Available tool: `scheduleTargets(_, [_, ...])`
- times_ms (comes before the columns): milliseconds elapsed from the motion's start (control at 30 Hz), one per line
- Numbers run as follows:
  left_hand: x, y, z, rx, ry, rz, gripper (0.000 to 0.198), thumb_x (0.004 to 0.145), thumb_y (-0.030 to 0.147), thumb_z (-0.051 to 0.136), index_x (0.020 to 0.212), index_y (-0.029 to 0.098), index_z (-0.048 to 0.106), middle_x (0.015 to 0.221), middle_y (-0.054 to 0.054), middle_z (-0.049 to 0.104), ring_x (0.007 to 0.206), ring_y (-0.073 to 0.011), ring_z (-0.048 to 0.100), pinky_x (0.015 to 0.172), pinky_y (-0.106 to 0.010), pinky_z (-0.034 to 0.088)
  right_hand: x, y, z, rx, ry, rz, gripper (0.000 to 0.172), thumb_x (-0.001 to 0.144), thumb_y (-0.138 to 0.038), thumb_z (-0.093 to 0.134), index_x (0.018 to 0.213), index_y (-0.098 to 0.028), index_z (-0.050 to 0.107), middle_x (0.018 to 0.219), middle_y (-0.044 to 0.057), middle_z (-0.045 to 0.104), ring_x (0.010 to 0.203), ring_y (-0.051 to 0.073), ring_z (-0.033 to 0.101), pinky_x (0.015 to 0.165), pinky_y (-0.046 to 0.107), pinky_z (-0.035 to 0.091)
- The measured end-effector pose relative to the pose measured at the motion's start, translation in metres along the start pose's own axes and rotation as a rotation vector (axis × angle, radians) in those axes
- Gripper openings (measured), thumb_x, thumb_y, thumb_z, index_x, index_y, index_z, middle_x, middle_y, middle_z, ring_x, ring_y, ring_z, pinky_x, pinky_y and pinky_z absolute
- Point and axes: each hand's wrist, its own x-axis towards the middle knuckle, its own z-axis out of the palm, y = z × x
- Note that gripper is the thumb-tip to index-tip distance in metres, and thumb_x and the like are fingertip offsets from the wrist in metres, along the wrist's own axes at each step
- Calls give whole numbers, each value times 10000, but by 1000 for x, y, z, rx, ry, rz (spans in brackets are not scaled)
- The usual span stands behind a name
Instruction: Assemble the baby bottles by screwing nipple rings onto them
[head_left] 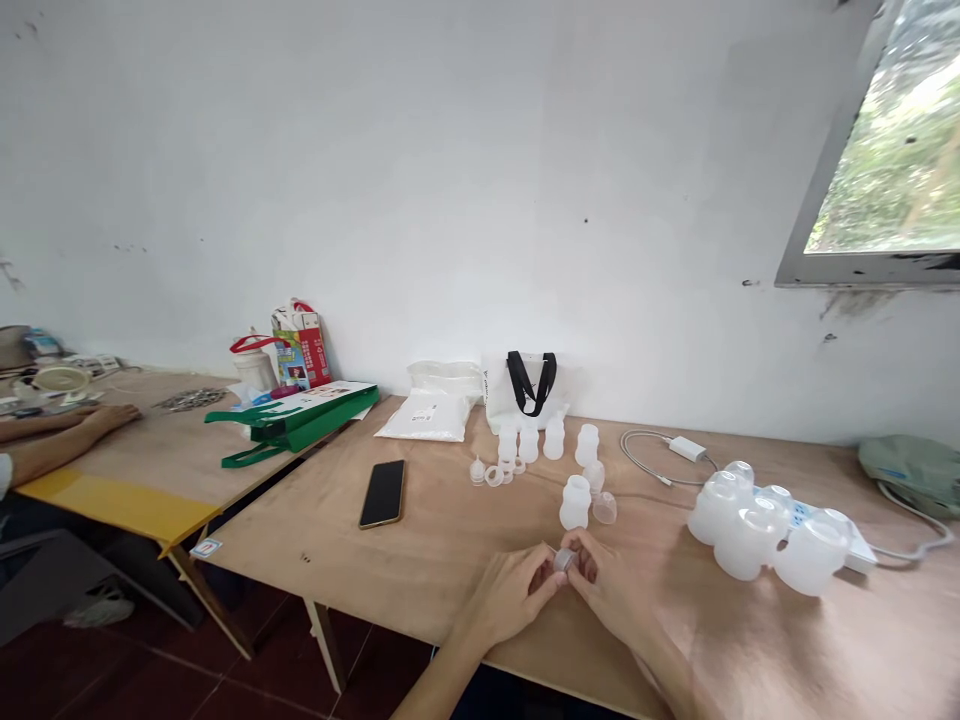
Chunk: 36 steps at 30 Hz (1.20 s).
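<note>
The left hand (517, 590) and the right hand (604, 585) meet near the front edge of the table (442, 560), fingertips closed together on one small see-through piece (564, 560). The fingers hide much of it, so its exact shape cannot be told. It looks very light, and probably slick if it is smooth plastic or silicone; whether it is stiff or soft does not show. A pinch by the rim or sides, thumb against forefinger, should suit it; a hard squeeze could bend it or make it slip.

Just beyond the fingers stands an open, frosted bottle (575, 502), with a clear cap (604, 508) beside it. The bottle looks light and hollow, best taken around its body, since a knock could tip it. The cap seems thin-walled and likely to dent or crack if pinched hard.

Farther back are loose rings (493, 477), best lifted by their edges, and a small nipple (477, 471), likely soft. More bottles (528, 445) stand by the wall. A phone (382, 494) lies to the left; capped bottles (742, 538) cluster to the right.
</note>
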Motion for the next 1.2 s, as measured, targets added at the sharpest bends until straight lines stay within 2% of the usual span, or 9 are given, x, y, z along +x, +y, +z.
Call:
scheduleTargets(133, [-1, 0, -2, 42, -17, 29, 276, 1090, 414, 392, 982, 233, 571, 965, 18, 714, 852, -162, 655, 725, -255, 380, -1, 4, 1, -57, 2, 43, 85, 882, -324, 524, 857, -249, 492, 687, -40, 559, 617, 159, 503, 602, 274, 350])
scheduleTargets(300, [-2, 0, -3, 127, -45, 54, 295, 1075, 424, 419, 903, 220, 547, 876, 10, 698, 756, -159, 633, 656, -261, 356, -2, 10, 3, -126, -54, 88, 120, 867, -327, 576, 840, -247, 491, 691, -32, 609, 650, 166, 564, 631, 273, 358])
scheduleTargets(500, [-2, -3, -2, 156, -86, 85, 275, 1084, 426, 415, 959, 229, 559, 977, -4, 729, 858, -188, 676, 720, -262, 394, -3, 16, 7, -176, -40, 60, 173, 872, -359, 577, 802, -245, 467, 679, -27, 608, 641, 173, 576, 628, 277, 360])
scheduleTargets(700, [-1, -3, 0, 223, -125, 93, 224, 1071, 406, 459, 969, 228, 550, 966, -5, 737, 867, -211, 696, 705, -276, 396, -1, 21, 16, -248, 17, 77, 136, 824, -273, 560, 778, -247, 435, 653, -28, 580, 602, 177, 549, 588, 280, 314])
scheduleTargets(800, [-1, 1, 1, 235, -93, 65, 215, 1072, 403, 456, 986, 233, 556, 990, -10, 742, 897, -220, 702, 712, -278, 397, 0, 21, 17, -235, 46, 59, 117, 789, -230, 555, 790, -248, 439, 675, -26, 593, 609, 172, 551, 584, 274, 325])
scheduleTargets(900, [-1, 4, -1, 180, -48, 4, 264, 1094, 407, 388, 990, 233, 557, 1001, -20, 740, 898, -206, 698, 721, -270, 407, 0, 16, 15, -195, 64, 21, 79, 879, -295, 532, 838, -251, 481, 714, -21, 614, 629, 171, 565, 592, 271, 359])
scheduleTargets(1033, [1, 4, -3, 79, 7, -60, 356, 1117, 413, 283, 991, 231, 562, 964, -13, 730, 871, -176, 686, 730, -256, 408, -1, 5, 10, -160, 24, 24, 246, 1004, -472, 450, 905, -260, 527, 727, -22, 623, 630, 174, 573, 616, 279, 389])
scheduleTargets(1100, [2, 2, -2, 81, -3, -71, 309, 1096, 390, 351, 938, 224, 558, 926, -3, 722, 829, -162, 669, 705, -250, 395, -2, 3, 8, -177, -15, 49, 203, 1001, -431, 448, 910, -261, 511, 737, -24, 638, 638, 178, 592, 621, 281, 378])
scheduleTargets(1200, [3, 1, 1, 140, -30, -47, 154, 1000, 318, 530, 884, 220, 554, 884, 17, 707, 783, -151, 634, 677, -252, 367, -1, 7, 7, -210, -58, 95, 36, 930, -274, 479, 900, -256, 475, 763, -22, 662, 672, 185, 631, 629, 278, 363])
